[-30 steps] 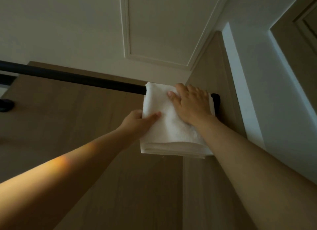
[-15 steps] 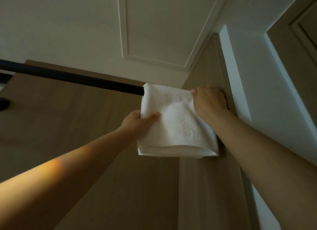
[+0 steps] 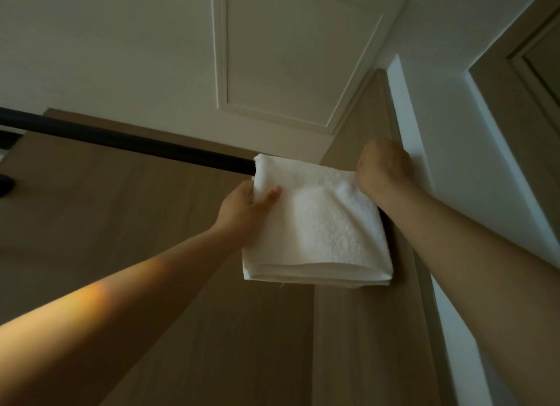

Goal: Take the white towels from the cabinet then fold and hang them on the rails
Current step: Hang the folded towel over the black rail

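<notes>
Squaring the folded white towel (image 3: 321, 223) on the black rail (image 3: 121, 139) is the step in hand: it hangs draped over the rail's right end. The left hand (image 3: 247, 211) pinches its left edge; the right hand (image 3: 383, 169) grips its top right corner. Pull both sides evenly so the stacked bottom edges stay level.

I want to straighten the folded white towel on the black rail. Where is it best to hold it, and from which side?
Probably its two side edges below the black rail, reached from the front. The folded white towel drapes over the rail, so the layers hang free there. The left hand pinches the left edge, thumb in front; the right hand grips the top right corner.
</notes>
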